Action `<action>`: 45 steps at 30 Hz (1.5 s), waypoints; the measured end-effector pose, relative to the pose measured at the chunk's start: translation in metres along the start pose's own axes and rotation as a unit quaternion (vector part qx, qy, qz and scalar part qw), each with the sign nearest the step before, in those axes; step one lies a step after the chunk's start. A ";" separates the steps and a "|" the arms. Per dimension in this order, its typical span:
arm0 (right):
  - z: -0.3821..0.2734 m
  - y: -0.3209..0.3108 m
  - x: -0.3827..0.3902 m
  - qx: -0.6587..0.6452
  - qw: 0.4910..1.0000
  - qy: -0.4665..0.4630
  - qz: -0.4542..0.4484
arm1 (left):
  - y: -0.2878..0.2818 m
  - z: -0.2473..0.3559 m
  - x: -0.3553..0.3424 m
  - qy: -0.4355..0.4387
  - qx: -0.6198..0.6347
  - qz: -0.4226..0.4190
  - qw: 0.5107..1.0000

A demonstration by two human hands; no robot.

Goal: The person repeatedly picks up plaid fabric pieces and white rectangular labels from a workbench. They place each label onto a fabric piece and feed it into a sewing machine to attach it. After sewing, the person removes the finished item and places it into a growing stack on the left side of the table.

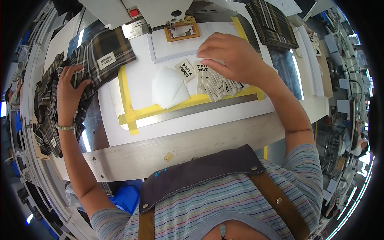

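My left hand (69, 90) lies on dark plaid fabric (92, 72), its thumb and fingers apart. A pale woven label (107, 60) sits on that fabric, near the corner closest to the machine. Over a fanned pile of similar labels (218, 86) is my right hand (230, 54), loosely curved, a gap between thumb and fingers and nothing visible in it. One loose label (185, 71) lies just left of the pile. Beside it rest thin white sheets (170, 88). An orange-framed clamp (182, 32) sits under the sewing machine head (162, 12).
Yellow tape (127, 94) borders the white work surface. More plaid fabric (43, 116) is bunched at the left, and a folded plaid stack (274, 26) stands at the far right. The table's front edge (192, 148) runs before me. A blue bin (127, 199) is below.
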State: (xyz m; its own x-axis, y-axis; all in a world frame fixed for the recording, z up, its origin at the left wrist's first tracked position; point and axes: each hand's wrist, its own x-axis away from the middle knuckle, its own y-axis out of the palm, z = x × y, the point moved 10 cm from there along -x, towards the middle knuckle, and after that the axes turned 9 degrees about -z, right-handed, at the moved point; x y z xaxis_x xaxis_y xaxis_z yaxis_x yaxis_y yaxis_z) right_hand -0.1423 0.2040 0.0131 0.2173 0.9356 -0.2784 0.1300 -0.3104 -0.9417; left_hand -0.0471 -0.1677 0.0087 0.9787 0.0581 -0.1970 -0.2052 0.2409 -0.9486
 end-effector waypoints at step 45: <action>-0.063 0.017 -0.060 -0.014 0.999 -0.052 0.003 | 0.136 0.158 -0.069 0.115 0.540 -0.076 0.830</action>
State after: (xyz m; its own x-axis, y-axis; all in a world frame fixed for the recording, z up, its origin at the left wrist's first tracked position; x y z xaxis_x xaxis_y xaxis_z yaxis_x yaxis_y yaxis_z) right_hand -0.0926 0.1320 0.0260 0.1173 0.9454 -0.3041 0.1568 -0.3200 -0.9343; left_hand -0.1439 0.0144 -0.0672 0.9441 -0.2082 -0.2556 0.1544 0.9643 -0.2151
